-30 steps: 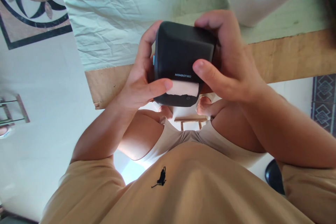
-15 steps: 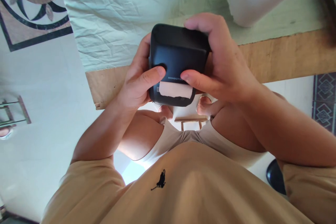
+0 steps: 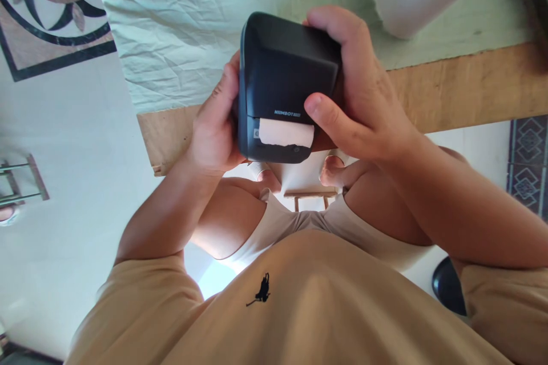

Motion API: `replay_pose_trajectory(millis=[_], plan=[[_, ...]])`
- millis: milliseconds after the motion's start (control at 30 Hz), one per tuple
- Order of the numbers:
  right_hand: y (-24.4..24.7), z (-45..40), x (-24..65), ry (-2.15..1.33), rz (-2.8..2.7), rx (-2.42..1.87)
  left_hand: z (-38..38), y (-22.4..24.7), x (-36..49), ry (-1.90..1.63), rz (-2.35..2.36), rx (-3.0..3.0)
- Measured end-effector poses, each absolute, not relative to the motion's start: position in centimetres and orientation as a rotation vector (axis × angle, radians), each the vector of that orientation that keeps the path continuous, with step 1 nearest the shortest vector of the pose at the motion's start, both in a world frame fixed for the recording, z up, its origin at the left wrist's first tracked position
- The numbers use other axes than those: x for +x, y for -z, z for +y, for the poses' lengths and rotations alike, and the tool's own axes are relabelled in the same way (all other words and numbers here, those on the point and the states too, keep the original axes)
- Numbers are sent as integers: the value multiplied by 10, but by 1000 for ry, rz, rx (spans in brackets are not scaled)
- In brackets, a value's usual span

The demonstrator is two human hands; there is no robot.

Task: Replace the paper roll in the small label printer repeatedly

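Clock directions here are taken from the black printer (image 3: 291, 77), which sits a little above the centre of the view, across the near edge of the tabletop (image 3: 466, 90) as seen from overhead. Both hands are clamped on it. The left hand (image 3: 214, 125), between 8 and 9 o'clock, grips the side, its thumb pointing up along the flank. The right hand (image 3: 368, 88), at 3 o'clock, wraps the opposite side: its thumb presses the upper face beside the NIIMBOT lettering, and its forefinger reaches the far corner at 1 o'clock. A white paper strip (image 3: 286, 133) with a ragged edge sticks out of the slot at 6 o'clock. The fingers beneath are hidden, so whether the underside touches the tabletop is hard to say from this angle.

A wrinkled pale green cloth (image 3: 180, 28) covers the tabletop, leaving a band of bare wood along the near side. At 2 o'clock a white roll (image 3: 417, 3) leans on its side, dark hollow core showing, well apart from the printer. Between 4 and 5 o'clock, a black rounded object (image 3: 447, 285) rests low, partly hidden by the person's sleeve (image 3: 505, 308).
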State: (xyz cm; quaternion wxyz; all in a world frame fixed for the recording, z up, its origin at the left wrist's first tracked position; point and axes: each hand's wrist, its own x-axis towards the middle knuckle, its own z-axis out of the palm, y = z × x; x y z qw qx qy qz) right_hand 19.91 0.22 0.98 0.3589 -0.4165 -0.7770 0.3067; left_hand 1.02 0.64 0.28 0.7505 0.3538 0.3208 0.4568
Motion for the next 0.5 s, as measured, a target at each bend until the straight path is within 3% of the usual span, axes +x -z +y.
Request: replay_pose_trajectory(millis=[500], plan=[[-6,3,202,-778,-2102,-1073,-2,-12,12,-1023,975,642]])
